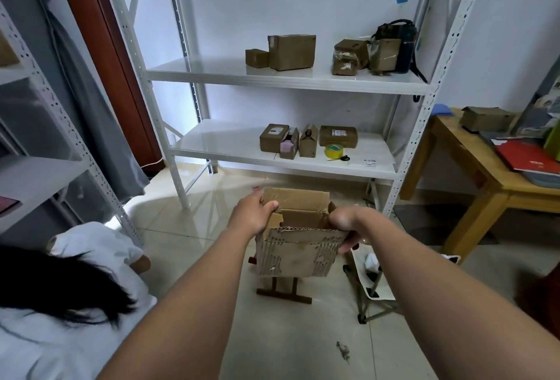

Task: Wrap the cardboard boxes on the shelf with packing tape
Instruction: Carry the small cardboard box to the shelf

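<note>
Hands (pixel 298 217) hold open box (pixel 298 254) upright, mouth upward.

Both hands, left hand (pixel 253 213) and right hand (pixel 344 223), gripped an open, torn brown cardboard box (pixel 298 246) below the white metal shelf (pixel 285 152).

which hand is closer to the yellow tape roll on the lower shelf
Right. The right hand grips the open box at its right edge, more nearly below the tape roll; the left hand holds the box's left edge, farther off.
</note>
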A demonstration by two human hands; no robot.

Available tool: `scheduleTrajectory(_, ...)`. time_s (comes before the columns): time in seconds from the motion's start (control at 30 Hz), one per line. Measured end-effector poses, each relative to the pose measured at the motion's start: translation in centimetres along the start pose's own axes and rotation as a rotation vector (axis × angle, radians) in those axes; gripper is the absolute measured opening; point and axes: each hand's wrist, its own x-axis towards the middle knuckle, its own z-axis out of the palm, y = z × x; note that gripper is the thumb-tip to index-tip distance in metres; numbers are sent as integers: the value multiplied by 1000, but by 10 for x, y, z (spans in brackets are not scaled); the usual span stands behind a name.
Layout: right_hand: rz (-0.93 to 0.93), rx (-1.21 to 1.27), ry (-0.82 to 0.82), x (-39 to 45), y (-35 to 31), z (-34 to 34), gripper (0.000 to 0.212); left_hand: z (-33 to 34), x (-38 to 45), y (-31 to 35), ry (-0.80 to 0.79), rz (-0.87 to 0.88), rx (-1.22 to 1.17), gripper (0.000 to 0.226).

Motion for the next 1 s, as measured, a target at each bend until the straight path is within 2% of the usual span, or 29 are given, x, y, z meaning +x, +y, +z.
scheduleTrajectory(0.2,18,2,16,43,-34,-9,24,2,48,-15,-45,-132,-253,13)
scheduleTrajectory(0.23,21,-5,20,51,-38,-10,24,3,55,-17,-81,-177,-302,19)
scheduleTrajectory(0.33,8,-14,29,77,-51,-15,29,4,77,-19,-242,-356,-352,75)
scheduleTrajectory(0.37,1,-22,32,86,-55,-18,29,5,85,-20,-298,-396,-307,85)
scheduleTrajectory(0.47,-18,-56,33,112,-70,-28,27,10,108,-22,-419,-466,-148,90)
scheduleTrajectory(0.53,-34,-64,33,132,-82,-36,25,15,128,-24,-405,-486,-77,87)
scheduleTrajectory(1.0,-43,-38,-75,276,-156,-115,29,26,288,-18,-296,-518,-135,84)
